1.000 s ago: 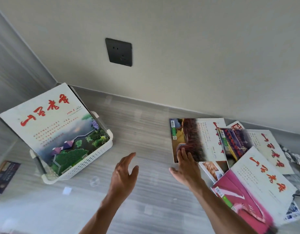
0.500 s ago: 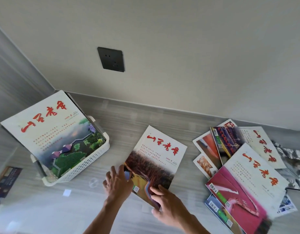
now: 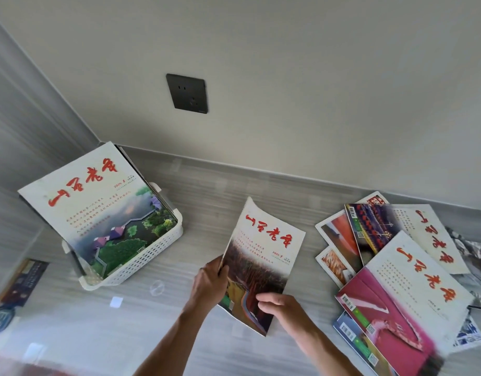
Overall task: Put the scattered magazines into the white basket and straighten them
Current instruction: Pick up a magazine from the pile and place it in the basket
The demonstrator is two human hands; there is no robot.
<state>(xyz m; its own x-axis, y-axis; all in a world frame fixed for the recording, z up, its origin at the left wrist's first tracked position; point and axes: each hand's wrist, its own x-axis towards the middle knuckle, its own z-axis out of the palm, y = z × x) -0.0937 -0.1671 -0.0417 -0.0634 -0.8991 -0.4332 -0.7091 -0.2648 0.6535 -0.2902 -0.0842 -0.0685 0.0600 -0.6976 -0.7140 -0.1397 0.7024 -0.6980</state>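
Note:
A magazine [image 3: 263,251] with red characters and a brown field cover is lifted off the grey table in the middle, its far corner curling. My left hand [image 3: 209,283] grips its left edge. My right hand [image 3: 281,308] pinches its lower right part, thumb on the cover. At the left stands the white basket [image 3: 141,263] with several magazines leaning in it, the front one [image 3: 98,210] showing a lake and green trees. Several scattered magazines [image 3: 402,280] lie overlapped at the right, a pink-and-white one on top.
The table [image 3: 207,191] sits in a wall corner, with a black socket [image 3: 187,93] on the back wall. A dark booklet [image 3: 22,283] and a round dark object [image 3: 1,317] lie at the far left. Small clear and white bits [image 3: 156,287] lie near the basket.
My right hand dragged the brown-cover magazine from the right pile to the middle and turned it. Both hands then took hold of it and raised its left edge off the table.

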